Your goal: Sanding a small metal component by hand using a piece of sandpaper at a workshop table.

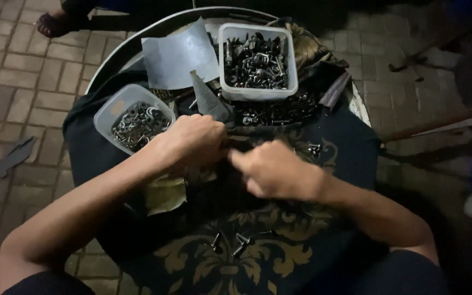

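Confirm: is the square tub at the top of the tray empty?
No, the square tub is heaped with dark metal bolts and fittings, beyond both the left hand and right hand.

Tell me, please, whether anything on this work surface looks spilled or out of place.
Yes. Loose bolts lie heaped on the dark cloth just outside the square tub of bolts, and a few stray bolts sit apart near the person. The left hand and right hand meet mid-cloth; what they hold is blurred.

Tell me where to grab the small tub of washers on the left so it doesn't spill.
Take the tub of washers by its two long walls, coming straight down from above. It sits open and upright on the dark cloth, so a level lift suits it. The near corner is blocked by the left hand; use the far end.
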